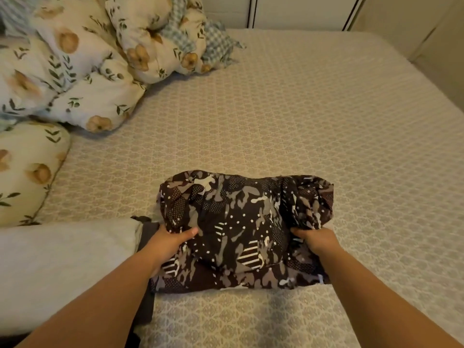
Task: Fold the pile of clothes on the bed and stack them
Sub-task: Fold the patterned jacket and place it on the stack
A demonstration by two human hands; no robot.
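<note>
Head cam: camo garment (247,229) sits mid-bed (326,121), near front edge, partly folded. Left hand (167,243) grasping its left edge, thumb on top; right hand (317,238) clenched round bunched right edge. Grey stack (62,267) touching garment's left side. Floral duvet (75,71) piled far left. Plenty of bare bed right and behind.

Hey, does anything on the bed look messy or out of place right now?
Mostly the patterned garment: its far edge is bunched and puffy, not flat, while the left hand and right hand grip its sides. The floral duvet is heaped in the far left corner. Nothing looks spilled or damaged.
</note>
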